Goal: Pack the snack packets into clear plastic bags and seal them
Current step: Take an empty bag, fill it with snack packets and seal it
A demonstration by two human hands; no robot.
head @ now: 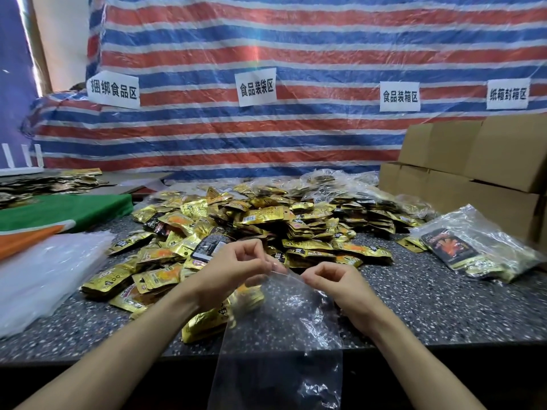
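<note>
A clear plastic bag (284, 335) hangs from both my hands over the table's front edge, with nothing visible inside it. My left hand (233, 269) pinches its top edge on the left, and my right hand (334, 284) pinches the top edge on the right. Just beyond my hands a big heap of gold and black snack packets (266, 226) covers the speckled grey table (429, 306). To the right lies a filled clear bag (476, 250) with packets inside.
A stack of flat clear bags (44, 279) lies at the left, beside green and orange cloth (65, 211). Cardboard boxes (473, 161) are stacked at the back right. A striped tarp with paper signs (257, 87) forms the back wall. More filled bags (340, 179) sit behind the heap.
</note>
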